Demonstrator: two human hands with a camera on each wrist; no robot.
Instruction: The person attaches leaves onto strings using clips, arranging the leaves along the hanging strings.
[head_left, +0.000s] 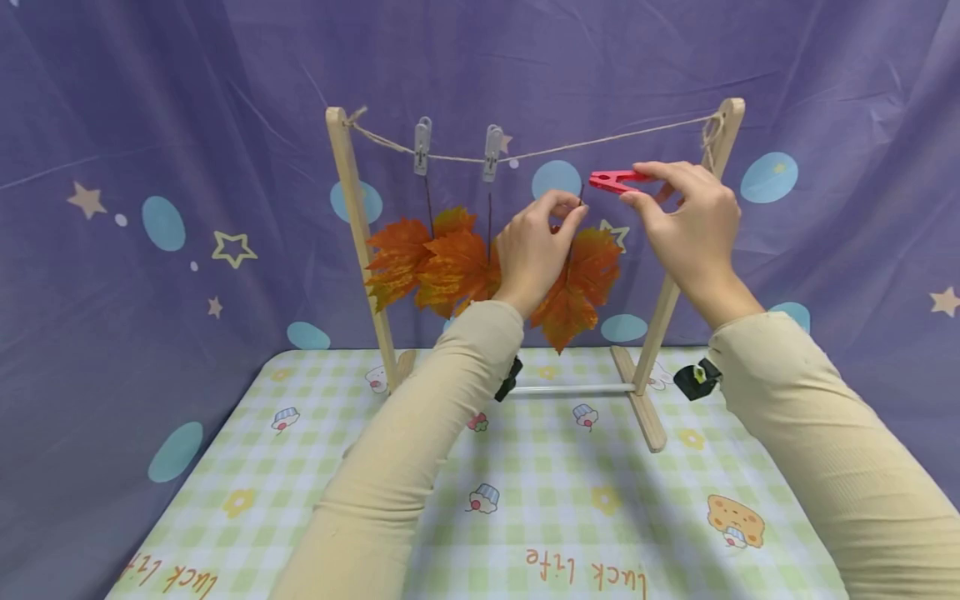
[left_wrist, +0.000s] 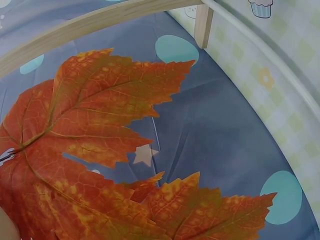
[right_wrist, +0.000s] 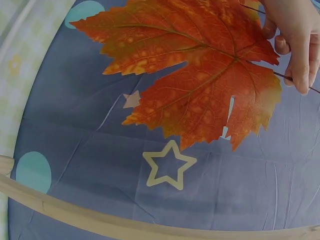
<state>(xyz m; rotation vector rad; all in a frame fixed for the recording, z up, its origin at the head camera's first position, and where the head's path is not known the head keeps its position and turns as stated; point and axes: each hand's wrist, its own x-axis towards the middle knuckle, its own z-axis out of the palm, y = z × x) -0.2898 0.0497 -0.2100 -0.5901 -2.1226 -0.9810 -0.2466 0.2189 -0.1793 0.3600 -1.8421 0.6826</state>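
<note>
By its thin dark stem, my left hand [head_left: 534,248] pinches an orange maple leaf [head_left: 576,287], which hangs below the string. In the right wrist view the leaf [right_wrist: 200,75] shows its veins, and the left hand [right_wrist: 295,42] has the stem between thumb and finger. My right hand [head_left: 693,221] holds a red clothespin [head_left: 615,181] by its handle ends, just right of the stem's tip. Two grey clothespins [head_left: 422,146] clip onto the twine [head_left: 600,142]. From them hang two more orange leaves [head_left: 457,271], one partly behind my left hand.
A wooden frame stands on the table, its left post [head_left: 360,225] and right post [head_left: 660,325] carrying the twine. A white rod [head_left: 570,389] joins the posts low down. The checked tablecloth [head_left: 420,533] lies beneath, with a purple curtain [head_left: 225,150] behind.
</note>
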